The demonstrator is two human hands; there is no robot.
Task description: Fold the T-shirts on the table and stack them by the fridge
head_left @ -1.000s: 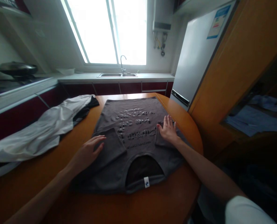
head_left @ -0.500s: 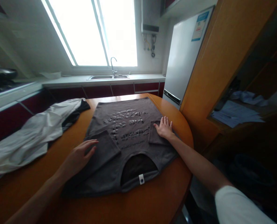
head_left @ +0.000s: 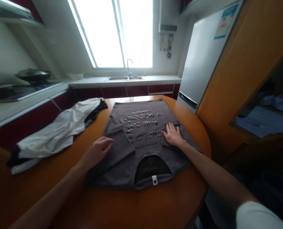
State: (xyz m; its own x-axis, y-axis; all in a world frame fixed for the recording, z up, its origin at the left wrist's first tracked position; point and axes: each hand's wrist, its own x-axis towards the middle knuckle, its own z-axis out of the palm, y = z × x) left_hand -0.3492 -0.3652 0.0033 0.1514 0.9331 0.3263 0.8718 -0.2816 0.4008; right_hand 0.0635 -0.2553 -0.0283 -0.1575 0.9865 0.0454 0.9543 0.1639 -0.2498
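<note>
A dark grey T-shirt [head_left: 146, 149] lies spread on the wooden table [head_left: 131, 210], its neckline and white label towards me and raised lettering across its chest. Both sleeves are folded inward over the body. My right hand [head_left: 173, 136] rests flat on the folded right-hand sleeve, fingers spread. At the shirt's left edge is my left hand [head_left: 99, 151], fingers stretched out and slightly curved beside the folded left-hand sleeve [head_left: 118, 146]; whether it touches the cloth I cannot tell. Nothing is held in either hand.
White and black clothes [head_left: 57, 127] lie in a loose heap on the table's left side. Beyond the table stands a counter with a sink [head_left: 124, 78]. A pan [head_left: 33, 75] sits on the stove at left. A fridge [head_left: 203, 54] is at the right.
The camera view has turned left, so everything sits further right in the picture. My right hand has moved slightly on the sleeve; the shirt lies the same way.
</note>
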